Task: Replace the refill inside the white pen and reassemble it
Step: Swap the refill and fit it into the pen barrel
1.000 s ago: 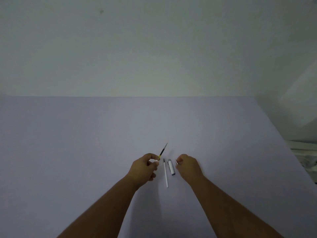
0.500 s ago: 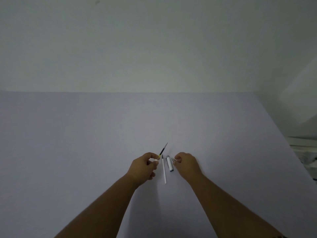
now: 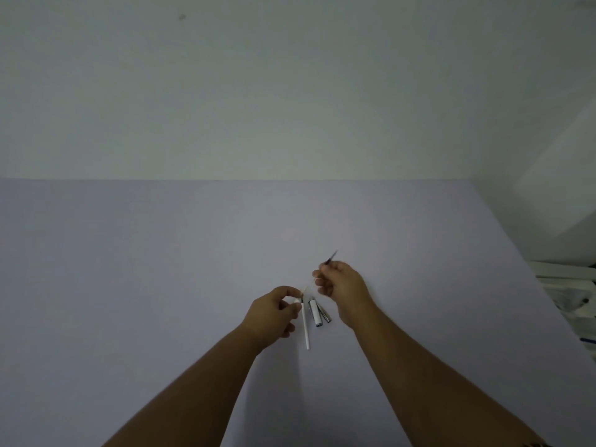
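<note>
My left hand pinches a short white pen barrel just above the table. Up and to its right, my right hand grips the old refill; its thin pale shaft spans the gap between the two hands, and its dark tip pokes out past my fingers. How much of the shaft is still inside the barrel is hidden. Between my hands lie a long thin white refill, a white cap with a silver end, and a small silver piece.
The work surface is a lavender sheet meeting a pale wall at the back. Its right edge runs diagonally, with white clutter beyond it.
My right hand has left the table, taken the refill's tip end and drawn it up and to the right, away from the barrel. A silver piece now lies uncovered beside the cap.
</note>
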### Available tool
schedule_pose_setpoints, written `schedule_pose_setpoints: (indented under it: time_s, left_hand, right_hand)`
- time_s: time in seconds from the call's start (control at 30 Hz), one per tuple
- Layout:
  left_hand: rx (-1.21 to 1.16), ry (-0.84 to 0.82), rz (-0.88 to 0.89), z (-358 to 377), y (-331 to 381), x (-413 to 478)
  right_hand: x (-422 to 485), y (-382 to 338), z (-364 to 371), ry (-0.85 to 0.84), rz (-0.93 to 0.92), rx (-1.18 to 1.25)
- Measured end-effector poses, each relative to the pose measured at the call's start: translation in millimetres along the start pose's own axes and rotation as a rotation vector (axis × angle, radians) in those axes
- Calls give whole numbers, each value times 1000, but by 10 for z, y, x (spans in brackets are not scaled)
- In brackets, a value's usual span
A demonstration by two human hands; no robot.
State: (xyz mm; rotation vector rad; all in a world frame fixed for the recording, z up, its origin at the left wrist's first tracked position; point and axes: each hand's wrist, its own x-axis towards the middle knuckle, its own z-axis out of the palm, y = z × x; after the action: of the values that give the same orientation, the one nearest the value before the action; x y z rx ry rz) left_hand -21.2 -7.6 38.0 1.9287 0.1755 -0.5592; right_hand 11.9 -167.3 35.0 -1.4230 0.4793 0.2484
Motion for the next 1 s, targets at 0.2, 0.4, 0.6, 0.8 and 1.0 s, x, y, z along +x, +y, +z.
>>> schedule_pose_setpoints:
  time_s: [0.2,0.4,0.6,0.8,1.0]
  left_hand:
    - [15,37,-14,-40,-92,-40]
    - [21,72,-26,-50,-137,-52]
    - [45,90,-33,-41,-164,-64]
    - [59,110,-26,-48,-172,-93]
    - [76,182,-17,-117,-183,-139]
  right_hand:
    - [78,119,-267,72,-52,-958]
    - [27,389,-314,55,-32,-1090]
    - [21,474,-326,108,-30,-1043]
    - [-6,474,-318,137,-85,-1022]
    - [-80,394,-28,-29,-281,-1207]
